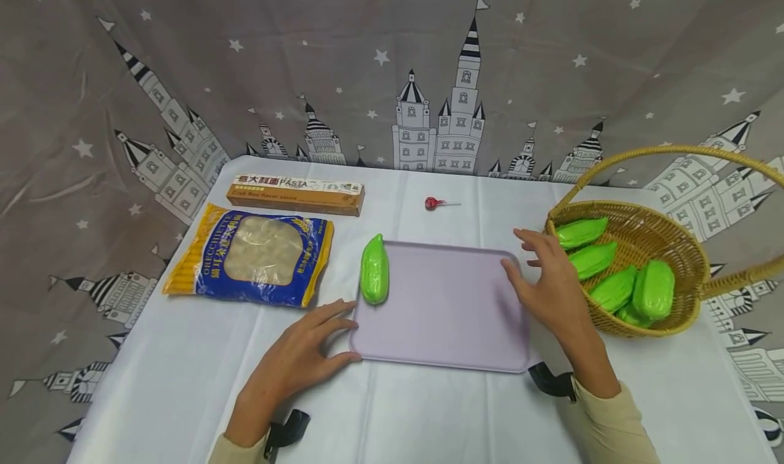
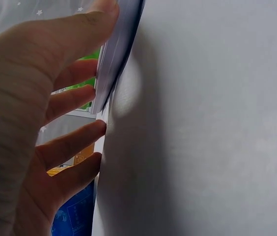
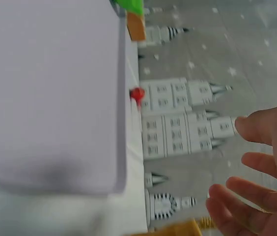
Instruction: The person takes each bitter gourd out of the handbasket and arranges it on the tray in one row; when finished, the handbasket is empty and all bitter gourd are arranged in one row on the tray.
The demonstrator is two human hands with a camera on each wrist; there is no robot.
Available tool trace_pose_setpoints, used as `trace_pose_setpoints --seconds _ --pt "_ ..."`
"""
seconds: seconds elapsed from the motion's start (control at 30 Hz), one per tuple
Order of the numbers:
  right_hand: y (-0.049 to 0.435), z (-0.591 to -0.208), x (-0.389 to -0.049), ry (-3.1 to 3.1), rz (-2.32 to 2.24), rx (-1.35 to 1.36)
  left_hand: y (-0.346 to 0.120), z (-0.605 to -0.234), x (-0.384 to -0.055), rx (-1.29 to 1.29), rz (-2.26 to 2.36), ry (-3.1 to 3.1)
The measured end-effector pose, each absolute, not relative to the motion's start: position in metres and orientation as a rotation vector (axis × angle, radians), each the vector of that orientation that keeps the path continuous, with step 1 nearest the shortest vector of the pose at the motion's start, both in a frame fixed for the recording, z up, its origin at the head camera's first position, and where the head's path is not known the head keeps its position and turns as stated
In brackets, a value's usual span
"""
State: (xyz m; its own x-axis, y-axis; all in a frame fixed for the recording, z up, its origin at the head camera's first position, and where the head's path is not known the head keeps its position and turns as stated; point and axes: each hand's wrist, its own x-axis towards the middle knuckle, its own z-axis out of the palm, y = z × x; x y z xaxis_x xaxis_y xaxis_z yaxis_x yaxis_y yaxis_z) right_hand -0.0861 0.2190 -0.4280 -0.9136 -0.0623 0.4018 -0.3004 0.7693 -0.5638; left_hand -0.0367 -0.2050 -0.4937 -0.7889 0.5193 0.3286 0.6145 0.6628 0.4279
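A pale purple tray (image 1: pixel 456 307) lies on the white-covered table. On its left end rests a glossy green object (image 1: pixel 374 271), long and pointed at one tip like a toy vegetable. My left hand (image 1: pixel 300 352) is at the tray's left edge, thumb and fingers spread, fingertips right at the rim; the left wrist view shows the thumb by the tray's side (image 2: pixel 116 54). Over the far right corner hovers my right hand (image 1: pixel 548 287), fingers apart and holding nothing. In the right wrist view it is apart from the tray (image 3: pixel 55 93).
To the right stands a wicker basket (image 1: pixel 637 219) with a tall handle, holding several similar green objects (image 1: pixel 654 290). A blue-and-yellow orecchiette bag (image 1: pixel 263 256) lies left of the tray, a pasta box (image 1: pixel 294 195) behind it. A red lollipop (image 1: pixel 432 203) lies beyond the tray.
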Motion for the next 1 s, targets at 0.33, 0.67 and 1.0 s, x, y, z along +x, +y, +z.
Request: trace_pose_setpoints --seconds 0.33,0.67,1.0 --pt "0.284 -0.416 -0.064 -2.619 0.762 0.056 -0.206 -0.492 -0.037 -0.924 -0.781 -2.699" --pt "0.341 -0.413 -0.052 -2.716 0.547 -0.281 -0.207 -0.492 -0.036 -0.919 -0.777 -2.705" --pt "0.358 -0.411 -0.048 -2.760 0.494 -0.514 -0.207 -0.492 -0.036 -0.918 -0.773 -2.712"
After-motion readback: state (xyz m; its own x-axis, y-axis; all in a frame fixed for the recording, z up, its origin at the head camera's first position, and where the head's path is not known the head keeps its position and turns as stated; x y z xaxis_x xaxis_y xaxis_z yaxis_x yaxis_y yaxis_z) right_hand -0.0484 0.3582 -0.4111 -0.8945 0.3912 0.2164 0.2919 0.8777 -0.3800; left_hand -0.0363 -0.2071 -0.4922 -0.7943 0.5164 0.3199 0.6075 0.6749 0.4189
